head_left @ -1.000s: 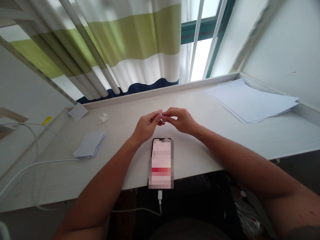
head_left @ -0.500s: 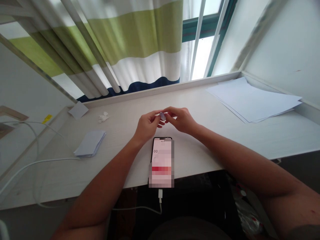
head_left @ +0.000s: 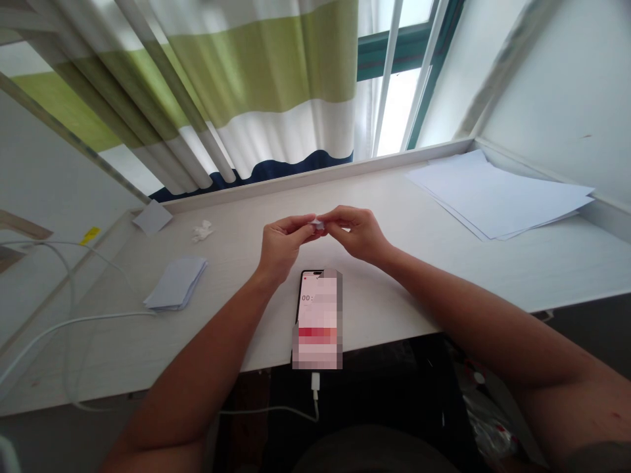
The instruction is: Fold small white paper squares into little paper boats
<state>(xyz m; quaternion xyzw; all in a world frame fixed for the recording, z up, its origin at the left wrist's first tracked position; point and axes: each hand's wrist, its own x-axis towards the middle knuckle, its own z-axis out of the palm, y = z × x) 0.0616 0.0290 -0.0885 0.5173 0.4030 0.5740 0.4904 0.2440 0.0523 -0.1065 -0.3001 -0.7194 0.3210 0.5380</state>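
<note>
A small folded piece of white paper [head_left: 318,225] is pinched between the fingertips of both hands, above the middle of the desk. My left hand [head_left: 286,243] grips its left side between thumb and forefinger. On the other side my right hand [head_left: 357,231] is closed on it with thumb and forefinger. The fingers cover most of the paper, so its full shape cannot be made out. Just below the hands lies a phone [head_left: 319,309], its screen lit and partly blurred.
A white charging cable [head_left: 315,384] runs from the phone's lower end. To the left are a stack of small paper sheets [head_left: 177,282], a crumpled paper bit [head_left: 202,230] and a single paper square [head_left: 153,218]. Large paper sheets [head_left: 503,197] lie at the back right of the desk [head_left: 246,236].
My left hand has shifted slightly left and turned. The paper between the fingertips has changed its angle and now shows a pale folded edge. The phone and the sheets stay put.
</note>
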